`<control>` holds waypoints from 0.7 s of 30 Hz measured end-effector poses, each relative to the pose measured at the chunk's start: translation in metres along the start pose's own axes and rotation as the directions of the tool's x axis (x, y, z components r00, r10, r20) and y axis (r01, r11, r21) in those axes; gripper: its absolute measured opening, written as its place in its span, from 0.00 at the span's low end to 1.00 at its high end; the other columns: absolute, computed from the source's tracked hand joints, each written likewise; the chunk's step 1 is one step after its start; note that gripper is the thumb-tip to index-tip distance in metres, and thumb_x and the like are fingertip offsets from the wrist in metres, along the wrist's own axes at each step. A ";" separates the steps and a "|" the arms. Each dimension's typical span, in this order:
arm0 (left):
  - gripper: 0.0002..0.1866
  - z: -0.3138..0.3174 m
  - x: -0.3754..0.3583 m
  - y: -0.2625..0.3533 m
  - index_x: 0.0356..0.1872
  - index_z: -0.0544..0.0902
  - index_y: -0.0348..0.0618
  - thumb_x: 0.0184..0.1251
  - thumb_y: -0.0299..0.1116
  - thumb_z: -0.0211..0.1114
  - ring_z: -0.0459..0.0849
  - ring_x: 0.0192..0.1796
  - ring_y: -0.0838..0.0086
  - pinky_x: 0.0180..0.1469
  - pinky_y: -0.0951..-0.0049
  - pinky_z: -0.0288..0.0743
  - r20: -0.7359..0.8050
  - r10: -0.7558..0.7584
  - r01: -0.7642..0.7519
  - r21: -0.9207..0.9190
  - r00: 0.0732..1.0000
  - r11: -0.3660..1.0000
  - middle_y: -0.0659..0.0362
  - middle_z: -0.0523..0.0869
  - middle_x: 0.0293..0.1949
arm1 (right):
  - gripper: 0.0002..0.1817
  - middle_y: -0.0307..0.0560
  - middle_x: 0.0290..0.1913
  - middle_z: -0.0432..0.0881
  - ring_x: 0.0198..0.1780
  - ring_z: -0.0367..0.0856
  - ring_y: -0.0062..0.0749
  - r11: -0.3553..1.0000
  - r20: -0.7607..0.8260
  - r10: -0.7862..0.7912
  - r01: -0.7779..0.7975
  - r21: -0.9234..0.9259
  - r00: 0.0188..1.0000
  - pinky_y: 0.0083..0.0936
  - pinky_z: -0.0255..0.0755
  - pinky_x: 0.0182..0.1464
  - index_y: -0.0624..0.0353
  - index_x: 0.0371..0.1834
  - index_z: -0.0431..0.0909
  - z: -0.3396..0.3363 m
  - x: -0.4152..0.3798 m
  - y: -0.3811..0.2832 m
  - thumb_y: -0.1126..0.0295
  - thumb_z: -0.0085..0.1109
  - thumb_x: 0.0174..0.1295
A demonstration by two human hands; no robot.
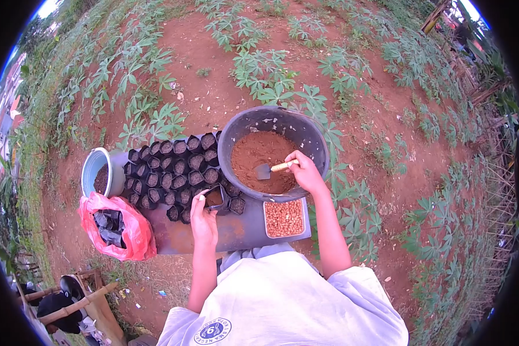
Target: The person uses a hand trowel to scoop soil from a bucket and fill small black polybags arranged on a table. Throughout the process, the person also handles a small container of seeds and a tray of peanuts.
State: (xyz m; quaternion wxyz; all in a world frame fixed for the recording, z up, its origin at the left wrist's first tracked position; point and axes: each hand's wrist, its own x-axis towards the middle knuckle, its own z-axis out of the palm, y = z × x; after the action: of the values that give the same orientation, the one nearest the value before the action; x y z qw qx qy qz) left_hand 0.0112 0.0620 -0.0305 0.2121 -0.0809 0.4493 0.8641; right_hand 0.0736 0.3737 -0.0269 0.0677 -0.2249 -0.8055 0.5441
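My right hand (305, 172) grips the pale handle of a small trowel (263, 172), whose flat metal blade rests at the reddish-brown soil (254, 151). That soil lies inside a large dark tub (230, 121) at the table's back right. In my left hand (203, 220) is a black plastic seedling bag (215, 197), held upright by its side with brown soil visible in its mouth. Just behind and left of it stand several rows of filled black seedling bags (180, 167), packed close together.
A clear container of tan seeds or kernels (284, 218) sits at the front right of the table (176, 233). On the left are a pale blue bucket (114, 173) with dark contents and a pink plastic bag (138, 230) holding black bags. Leafy plants (265, 72) grow beyond.
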 end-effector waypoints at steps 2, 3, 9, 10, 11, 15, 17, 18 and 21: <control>0.14 -0.002 -0.001 -0.002 0.55 0.78 0.45 0.77 0.40 0.56 0.77 0.54 0.77 0.57 0.70 0.70 -0.008 -0.014 0.014 0.001 1.000 1.000 0.63 0.80 0.51 | 0.06 0.47 0.39 0.80 0.38 0.84 0.30 0.998 0.034 0.060 -0.061 0.025 0.998 0.29 0.76 0.44 0.63 0.44 0.74 0.000 0.003 0.001 0.80 0.51 0.67; 0.14 -0.002 -0.002 -0.002 0.55 0.78 0.45 0.77 0.40 0.56 0.77 0.54 0.77 0.57 0.70 0.70 -0.009 -0.018 0.018 0.005 1.000 1.000 0.63 0.80 0.51 | 0.06 0.47 0.39 0.80 0.37 0.84 0.29 0.998 0.055 0.061 -0.062 0.015 0.997 0.29 0.77 0.44 0.64 0.45 0.74 0.001 0.005 0.003 0.80 0.50 0.67; 0.14 0.002 -0.008 -0.001 0.55 0.78 0.45 0.77 0.40 0.56 0.77 0.54 0.77 0.57 0.70 0.70 -0.015 -0.023 0.023 -0.015 1.000 1.000 0.63 0.81 0.51 | 0.06 0.45 0.38 0.81 0.37 0.84 0.27 0.993 0.077 0.084 -0.089 0.075 0.993 0.27 0.77 0.41 0.63 0.45 0.73 -0.001 0.007 0.007 0.79 0.49 0.68; 0.14 0.001 -0.008 0.000 0.55 0.78 0.45 0.77 0.40 0.56 0.78 0.54 0.77 0.57 0.70 0.70 -0.016 -0.017 0.017 -0.017 1.000 1.000 0.63 0.81 0.51 | 0.06 0.45 0.38 0.81 0.37 0.84 0.26 0.990 0.076 0.090 -0.097 0.099 0.993 0.26 0.76 0.40 0.62 0.45 0.74 -0.002 0.008 0.008 0.79 0.49 0.68; 0.14 0.000 -0.008 0.000 0.55 0.78 0.45 0.77 0.40 0.56 0.78 0.54 0.76 0.57 0.70 0.70 -0.016 -0.011 0.010 -0.019 1.000 1.000 0.63 0.81 0.51 | 0.06 0.45 0.38 0.81 0.37 0.84 0.26 0.990 0.077 0.089 -0.096 0.099 0.993 0.26 0.76 0.40 0.62 0.45 0.74 -0.002 0.008 0.009 0.79 0.49 0.68; 0.14 -0.007 -0.008 0.005 0.55 0.78 0.44 0.77 0.40 0.56 0.78 0.54 0.76 0.57 0.70 0.71 -0.033 0.002 -0.002 -0.020 0.999 1.000 0.63 0.82 0.51 | 0.05 0.43 0.39 0.80 0.37 0.84 0.25 0.984 0.082 0.134 -0.142 0.105 0.988 0.24 0.75 0.40 0.61 0.45 0.74 -0.005 0.009 0.007 0.78 0.50 0.68; 0.15 -0.008 -0.010 0.009 0.55 0.78 0.44 0.77 0.40 0.56 0.78 0.54 0.76 0.56 0.70 0.71 -0.034 0.016 -0.016 -0.027 0.999 0.999 0.62 0.82 0.51 | 0.05 0.43 0.39 0.81 0.37 0.84 0.25 0.984 0.086 0.137 -0.146 0.106 0.987 0.23 0.75 0.40 0.60 0.45 0.74 -0.006 0.010 0.008 0.78 0.51 0.68; 0.15 -0.009 -0.011 0.010 0.55 0.78 0.44 0.77 0.40 0.56 0.78 0.54 0.76 0.56 0.70 0.71 -0.035 0.018 -0.019 -0.029 0.999 0.999 0.62 0.82 0.51 | 0.05 0.42 0.39 0.81 0.37 0.84 0.25 0.981 0.088 0.135 -0.145 0.125 0.987 0.23 0.75 0.40 0.60 0.45 0.74 -0.006 0.011 0.010 0.77 0.51 0.69; 0.15 -0.009 -0.011 0.012 0.55 0.78 0.44 0.77 0.41 0.57 0.78 0.53 0.76 0.56 0.71 0.71 -0.040 0.029 -0.030 -0.033 0.999 0.999 0.62 0.82 0.50 | 0.04 0.40 0.39 0.81 0.38 0.84 0.24 0.974 0.090 0.125 -0.139 0.181 0.988 0.22 0.75 0.41 0.59 0.44 0.75 -0.008 0.011 0.012 0.76 0.52 0.70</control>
State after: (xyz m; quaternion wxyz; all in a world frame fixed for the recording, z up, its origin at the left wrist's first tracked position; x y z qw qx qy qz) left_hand 0.0154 0.0450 -0.0233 0.1892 -0.0948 0.4400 0.8727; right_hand 0.0701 0.3893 -0.0365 0.0206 -0.2491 -0.7362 0.6289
